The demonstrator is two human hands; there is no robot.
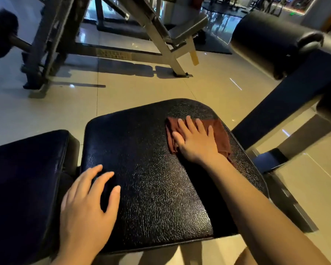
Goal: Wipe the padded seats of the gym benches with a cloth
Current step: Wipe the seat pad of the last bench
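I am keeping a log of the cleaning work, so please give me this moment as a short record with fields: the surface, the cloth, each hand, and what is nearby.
surface: black textured padded seat, with a second dark pad to its left
cloth: reddish-brown folded cloth, lying on the far right part of the seat
right hand: right hand flat on the cloth, fingers straight, pressing it down
left hand: left hand resting on the seat's near left edge, fingers spread, no grip on anything
nearby: black cylindrical roller pad at upper right; grey metal bench frame behind, on the beige tiled floor
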